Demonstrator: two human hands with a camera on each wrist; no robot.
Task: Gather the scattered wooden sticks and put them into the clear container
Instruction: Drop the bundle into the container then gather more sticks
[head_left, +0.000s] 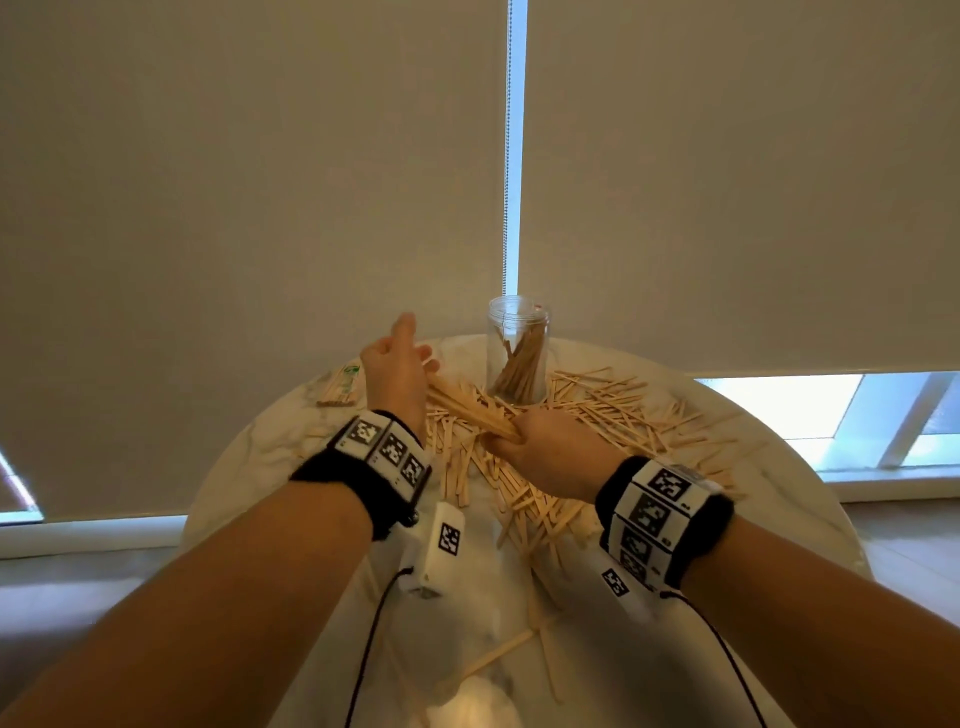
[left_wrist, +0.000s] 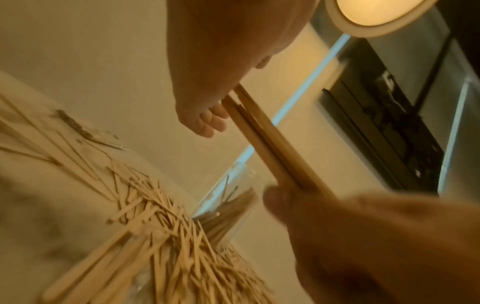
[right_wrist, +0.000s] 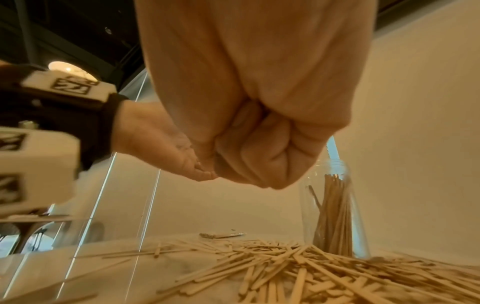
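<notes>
I note my right hand (head_left: 540, 441) clenched on a stick bundle (head_left: 470, 408), left hand (head_left: 395, 369) open steadying its far end; the clear container (head_left: 518, 349) stands part-filled, most sticks (head_left: 597, 415) still cover the desk (head_left: 249, 467).

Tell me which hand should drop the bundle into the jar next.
Right. The right hand grips the bundle just in front of the jar; the left hand is open, only touching the bundle's far end.

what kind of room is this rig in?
Probably a home or office room by a window, not a lab: a round marble-look table, drawn roller blinds with a bead chain, daylight beneath them, and a round ceiling lamp.
</notes>
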